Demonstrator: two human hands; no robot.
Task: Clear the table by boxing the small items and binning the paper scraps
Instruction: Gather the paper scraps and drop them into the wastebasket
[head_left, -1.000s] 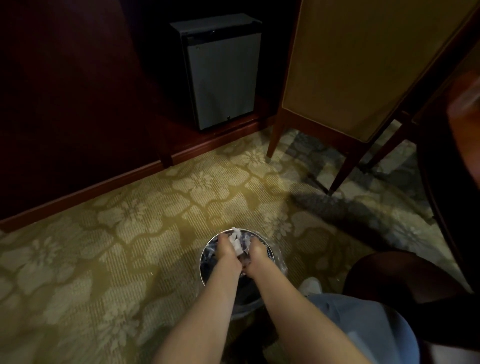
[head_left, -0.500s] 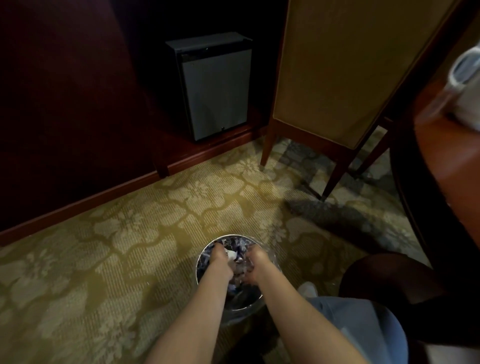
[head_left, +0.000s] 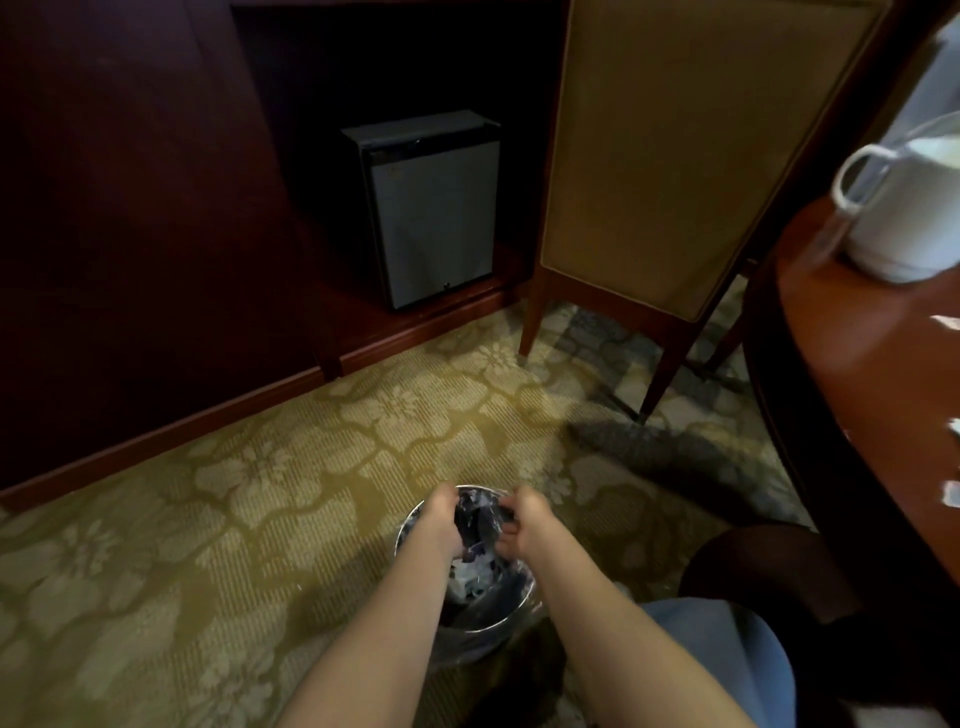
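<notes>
Left of the fingers the patterned carpet (head_left: 208, 519) lies open as far as the dark wooden panelling (head_left: 130, 234) and its skirting. Beyond the fingers, well apart, a small grey fridge (head_left: 431, 208) stands in a recess. The left hand (head_left: 441, 525) dips into the round metal bin (head_left: 498, 622) at its far-left rim. Its fingers are turned down out of sight, so I cannot tell how they are set. Below and between both sets of fingers, crumpled paper scraps (head_left: 467, 574) lie inside the bin on a dark liner. The right hand (head_left: 524, 530) is at the far-right rim with its fingers (head_left: 506, 530) curled inward; I cannot tell whether they pinch anything. Beyond and to the right, a padded chair (head_left: 675, 156) stands on the carpet, its legs well apart from the bin. A knee in blue cloth (head_left: 727, 649) is just right of the bin. Far right of the fingers runs the curved edge of the wooden counter (head_left: 857, 364), which carries a white jug (head_left: 904, 223) and a few pale scraps (head_left: 950, 322) at the frame's edge.
</notes>
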